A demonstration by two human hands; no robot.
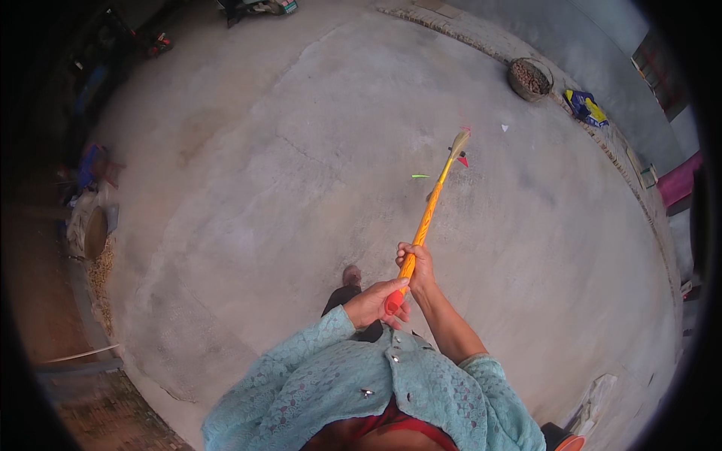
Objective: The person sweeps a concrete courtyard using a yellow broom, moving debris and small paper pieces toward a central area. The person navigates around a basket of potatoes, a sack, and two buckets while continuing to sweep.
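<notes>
A broom (429,213) with a yellow-orange handle and a red end cap slants away from my body, its pale bristles down by the floor. My left hand (374,302) is closed round the handle's near end, just at the red cap. A little farther up, my right hand (418,266) wraps the handle with curled fingers. Beside the bristles lies a small red scrap (463,161). A bright green strip (420,177) rests left of the handle, and a white scrap (505,128) lies farther to the right.
Grey concrete floor (248,195) spreads around me. At the far right stand a basket (529,80) of brownish lumps and a blue-and-yellow bag (587,109) along a low edge. On the left, a round basket (95,233) leans near a spilled pile (100,282). A whitish sheet (594,406) lies low right.
</notes>
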